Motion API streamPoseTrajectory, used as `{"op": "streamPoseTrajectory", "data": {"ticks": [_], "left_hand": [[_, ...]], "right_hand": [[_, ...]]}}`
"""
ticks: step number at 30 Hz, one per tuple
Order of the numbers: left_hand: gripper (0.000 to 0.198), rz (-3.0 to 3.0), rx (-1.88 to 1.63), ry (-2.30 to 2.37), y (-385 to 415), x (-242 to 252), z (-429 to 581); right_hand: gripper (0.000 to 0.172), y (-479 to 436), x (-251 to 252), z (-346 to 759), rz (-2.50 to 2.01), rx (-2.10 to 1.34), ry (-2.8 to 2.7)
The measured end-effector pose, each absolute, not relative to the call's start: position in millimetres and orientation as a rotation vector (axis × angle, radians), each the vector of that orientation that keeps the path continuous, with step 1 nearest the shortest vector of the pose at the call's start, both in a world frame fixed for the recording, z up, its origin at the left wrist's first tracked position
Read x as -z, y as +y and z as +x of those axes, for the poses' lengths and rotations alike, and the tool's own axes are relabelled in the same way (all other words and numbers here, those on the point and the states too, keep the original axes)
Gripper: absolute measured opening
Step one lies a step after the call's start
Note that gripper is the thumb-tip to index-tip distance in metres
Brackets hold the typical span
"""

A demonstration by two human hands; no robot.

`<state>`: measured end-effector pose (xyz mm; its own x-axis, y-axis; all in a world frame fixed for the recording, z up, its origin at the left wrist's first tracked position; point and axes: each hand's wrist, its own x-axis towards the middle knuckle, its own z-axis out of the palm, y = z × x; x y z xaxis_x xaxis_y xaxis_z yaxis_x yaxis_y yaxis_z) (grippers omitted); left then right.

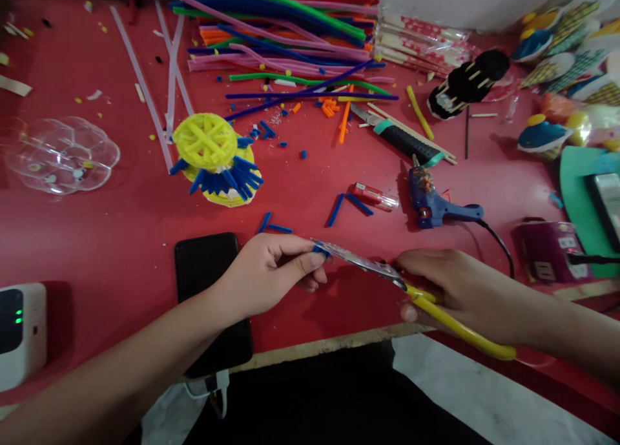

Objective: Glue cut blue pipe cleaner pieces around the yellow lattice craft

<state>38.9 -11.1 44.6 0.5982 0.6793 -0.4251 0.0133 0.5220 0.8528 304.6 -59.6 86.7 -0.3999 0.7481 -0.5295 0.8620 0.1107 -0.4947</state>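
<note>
Between the thumb and fingers of my left hand (278,267) is pinched a short blue pipe cleaner piece (321,251). My right hand (465,290) grips yellow-handled scissors (371,264), whose blade tips meet the blue piece at my left fingertips. Short blue pipe cleaner lengths (336,210) lie just beyond my hands. A yellow and blue pipe cleaner craft (217,157) stands further back on the left, with blue pieces sticking out between its yellow rounds. Under my left wrist lies a black phone (208,258), partly covered.
Bundled coloured pipe cleaners (285,31) lie at the back of the red table (130,238). To the right are a blue glue gun (436,206) with a cord, a utility knife (402,138), a lighter (375,196) and a purple power box (549,251). A clear plastic tray (62,154) sits left.
</note>
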Motion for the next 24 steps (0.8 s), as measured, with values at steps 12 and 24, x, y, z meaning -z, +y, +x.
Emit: {"op": "streamPoseTrajectory", "data": {"ticks": [12, 24], "left_hand": [[0.024, 0.989, -0.378, 0.827, -11, -45, 39], [0.016, 0.917, -0.564, 0.930, -14, -45, 38]], "right_hand": [[0.053, -64, -75, 313, 1.531, 0.741, 2.421], [0.045, -70, -58, 317, 1.681, 0.402, 2.402]]}}
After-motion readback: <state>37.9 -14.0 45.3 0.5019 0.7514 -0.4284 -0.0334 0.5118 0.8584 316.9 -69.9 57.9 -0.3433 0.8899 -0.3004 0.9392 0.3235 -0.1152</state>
